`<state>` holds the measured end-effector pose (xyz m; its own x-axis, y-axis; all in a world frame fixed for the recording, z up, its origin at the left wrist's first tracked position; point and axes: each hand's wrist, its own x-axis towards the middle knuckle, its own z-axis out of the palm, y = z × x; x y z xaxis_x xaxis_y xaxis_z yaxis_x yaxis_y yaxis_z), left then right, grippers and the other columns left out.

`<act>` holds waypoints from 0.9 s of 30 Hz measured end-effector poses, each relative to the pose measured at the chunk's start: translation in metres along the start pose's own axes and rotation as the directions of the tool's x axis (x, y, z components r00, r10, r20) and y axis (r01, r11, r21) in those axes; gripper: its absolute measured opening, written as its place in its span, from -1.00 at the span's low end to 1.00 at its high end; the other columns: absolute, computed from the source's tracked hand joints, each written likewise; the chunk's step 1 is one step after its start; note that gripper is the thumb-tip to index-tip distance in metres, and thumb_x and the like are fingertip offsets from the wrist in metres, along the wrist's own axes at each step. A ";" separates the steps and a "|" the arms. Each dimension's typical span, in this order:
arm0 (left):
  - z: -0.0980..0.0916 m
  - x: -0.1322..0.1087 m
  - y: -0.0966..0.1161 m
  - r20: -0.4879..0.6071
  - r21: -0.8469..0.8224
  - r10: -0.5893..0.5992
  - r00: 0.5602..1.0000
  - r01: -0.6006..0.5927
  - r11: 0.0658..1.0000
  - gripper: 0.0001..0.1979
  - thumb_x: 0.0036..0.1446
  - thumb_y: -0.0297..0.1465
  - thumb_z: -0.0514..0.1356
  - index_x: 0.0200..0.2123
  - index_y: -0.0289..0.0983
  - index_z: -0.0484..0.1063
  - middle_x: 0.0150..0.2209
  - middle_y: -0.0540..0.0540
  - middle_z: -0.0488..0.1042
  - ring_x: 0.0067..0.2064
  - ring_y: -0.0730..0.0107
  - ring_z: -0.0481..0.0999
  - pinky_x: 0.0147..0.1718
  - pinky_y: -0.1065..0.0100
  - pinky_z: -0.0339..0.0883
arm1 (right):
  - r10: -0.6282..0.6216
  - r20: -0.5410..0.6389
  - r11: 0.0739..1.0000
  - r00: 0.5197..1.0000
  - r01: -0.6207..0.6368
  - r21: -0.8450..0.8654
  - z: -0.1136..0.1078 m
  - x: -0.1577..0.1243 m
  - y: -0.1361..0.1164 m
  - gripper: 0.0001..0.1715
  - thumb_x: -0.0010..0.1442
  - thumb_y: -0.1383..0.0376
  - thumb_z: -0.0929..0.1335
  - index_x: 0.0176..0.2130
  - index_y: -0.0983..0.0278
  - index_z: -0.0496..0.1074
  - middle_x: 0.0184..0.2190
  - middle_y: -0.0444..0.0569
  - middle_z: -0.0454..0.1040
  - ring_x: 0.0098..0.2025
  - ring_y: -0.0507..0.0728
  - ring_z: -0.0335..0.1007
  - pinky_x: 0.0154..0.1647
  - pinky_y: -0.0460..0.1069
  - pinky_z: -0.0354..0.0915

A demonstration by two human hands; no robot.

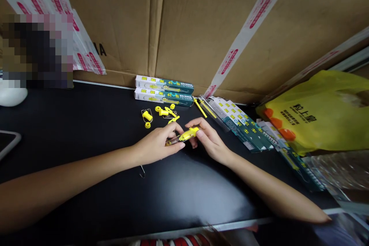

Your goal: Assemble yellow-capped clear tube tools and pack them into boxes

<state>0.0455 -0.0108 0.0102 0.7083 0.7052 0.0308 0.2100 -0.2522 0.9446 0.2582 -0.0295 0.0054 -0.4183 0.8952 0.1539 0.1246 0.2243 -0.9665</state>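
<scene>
Both my hands meet over the black table (86, 130) on one small yellow and clear tube-like gadget (184, 136). My left hand (157, 144) pinches its clear left end. My right hand (207, 140) grips its yellow right end with thumb and fingers. Just behind the hands lie several loose yellow plastic parts (164, 113) and a yellow piece with a metal loop (147, 116). A small metal hook (142, 171) lies under my left wrist.
Two teal and white boxes (164, 91) lie at the back against cardboard cartons (184, 23). A fanned row of packaged cards (245, 125) runs to the right, beside a yellow plastic bag (319, 113). Yellow rods (201, 108) lie by the boxes. A white object (11, 96) sits far left.
</scene>
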 end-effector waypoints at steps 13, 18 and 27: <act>0.015 -0.003 -0.002 0.238 -0.416 -0.163 0.958 0.252 0.874 -0.68 0.22 -0.20 0.06 -0.01 -0.21 0.22 -0.52 0.09 0.40 -0.75 0.61 0.29 -0.81 0.58 0.18 | -0.292 -0.005 0.685 0.957 0.205 -0.699 -0.005 0.015 0.025 -0.73 0.27 0.30 0.25 -0.01 0.20 0.28 -0.12 0.05 0.36 -0.09 0.18 0.29 -0.10 0.11 0.29; 0.014 -0.001 -0.007 0.225 -0.538 -0.113 0.968 0.220 0.814 -0.70 0.23 -0.25 0.07 -0.02 -0.23 0.22 -0.52 0.04 0.44 -0.70 0.55 0.38 -0.75 0.58 0.23 | -0.265 0.108 0.607 0.958 0.252 -0.754 -0.003 0.017 0.020 -0.62 0.23 0.29 0.30 0.05 0.22 0.27 -0.03 0.11 0.33 0.00 0.23 0.25 0.00 0.16 0.26; 0.010 0.002 -0.007 0.196 -0.615 -0.094 0.976 0.197 0.764 -0.78 0.21 -0.31 0.06 -0.09 -0.25 0.23 -0.53 0.03 0.45 -0.73 0.57 0.34 -0.79 0.59 0.22 | -0.533 -0.261 0.809 0.805 0.393 -0.437 -0.001 0.002 0.020 -0.78 0.31 0.36 0.19 -0.13 0.20 0.37 -0.36 -0.04 0.41 -0.30 0.11 0.35 -0.26 0.07 0.32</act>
<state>0.0517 -0.0144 0.0008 0.8036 0.5823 -0.1231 -0.1142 0.3539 0.9283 0.2603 -0.0225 -0.0132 -0.1686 0.7016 0.6923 0.3297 0.7021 -0.6312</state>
